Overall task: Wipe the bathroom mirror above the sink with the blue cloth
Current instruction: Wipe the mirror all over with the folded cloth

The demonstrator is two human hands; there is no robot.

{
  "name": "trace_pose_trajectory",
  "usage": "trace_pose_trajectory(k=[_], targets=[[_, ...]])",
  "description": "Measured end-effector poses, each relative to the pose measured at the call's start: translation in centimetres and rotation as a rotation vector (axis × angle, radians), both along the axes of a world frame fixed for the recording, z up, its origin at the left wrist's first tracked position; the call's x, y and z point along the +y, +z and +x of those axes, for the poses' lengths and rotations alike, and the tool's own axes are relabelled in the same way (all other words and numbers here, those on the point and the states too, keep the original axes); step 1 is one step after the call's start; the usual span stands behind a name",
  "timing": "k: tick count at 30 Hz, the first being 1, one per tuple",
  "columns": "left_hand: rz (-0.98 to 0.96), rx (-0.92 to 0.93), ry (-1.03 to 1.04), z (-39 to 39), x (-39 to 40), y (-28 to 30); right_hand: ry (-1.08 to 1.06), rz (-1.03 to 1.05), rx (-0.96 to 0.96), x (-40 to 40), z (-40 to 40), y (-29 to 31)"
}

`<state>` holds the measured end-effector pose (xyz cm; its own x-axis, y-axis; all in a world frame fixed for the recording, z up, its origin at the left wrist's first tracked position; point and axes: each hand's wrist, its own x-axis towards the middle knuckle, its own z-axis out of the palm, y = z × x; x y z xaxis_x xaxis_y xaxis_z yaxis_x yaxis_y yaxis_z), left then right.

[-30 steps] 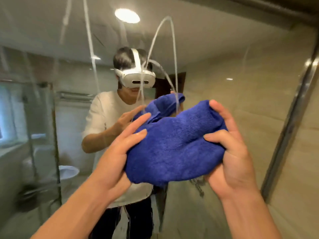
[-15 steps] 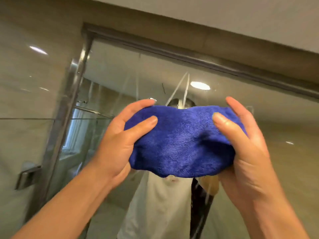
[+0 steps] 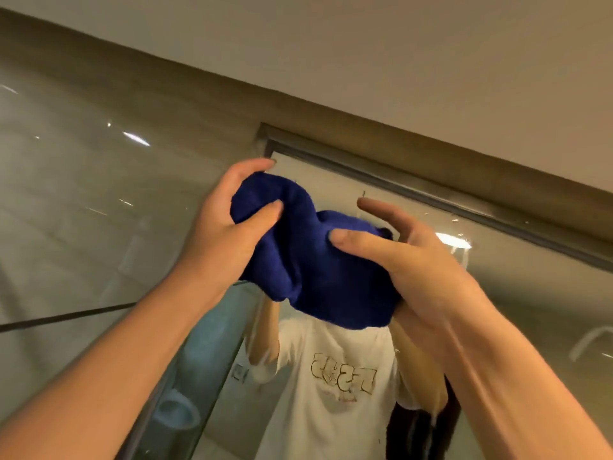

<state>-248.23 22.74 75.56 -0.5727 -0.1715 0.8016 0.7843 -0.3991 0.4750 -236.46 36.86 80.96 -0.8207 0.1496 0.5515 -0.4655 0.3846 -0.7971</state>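
Note:
The blue cloth (image 3: 318, 267) is bunched up and held high between both hands, near the mirror's top left corner. My left hand (image 3: 229, 227) grips its upper left end, fingers curled over the top and thumb pressed into the front. My right hand (image 3: 408, 263) holds the right side, thumb on the front and fingers behind. The mirror (image 3: 517, 320) fills the lower right of the view and reflects a person in a white T-shirt. Whether the cloth touches the glass cannot be told.
A dark metal frame (image 3: 431, 197) runs along the mirror's top edge under a tiled band and the ceiling. Glossy wall tiles (image 3: 83, 200) lie to the left. A toilet (image 3: 175, 413) shows in the reflection at lower left.
The view has tilted up and to the left toward the mirror's top corner. Both hands have lifted the cloth higher, and the left hand has bunched its end upward.

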Motion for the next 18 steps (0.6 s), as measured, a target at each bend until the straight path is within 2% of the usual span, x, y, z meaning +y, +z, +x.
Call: trace_pose_trajectory(k=[5, 9, 12, 18], targets=[[0.016, 0.026, 0.127, -4.7, -1.1, 2.5, -0.423, 0.383, 0.461, -2.2, -4.4, 1.0], [0.000, 0.138, 0.350, -6.4, -0.9, 5.5, -0.531, 0.487, 0.654, -3.3, -6.6, 1.9], [-0.058, 0.204, 0.447, -7.6, -1.0, 7.0, -0.615, 0.597, 0.671, -3.8, -8.3, 3.3], [-0.224, 0.233, 0.593, -8.7, -0.8, 7.5, -0.781, 0.856, 0.507, -4.2, -10.4, 5.4]])
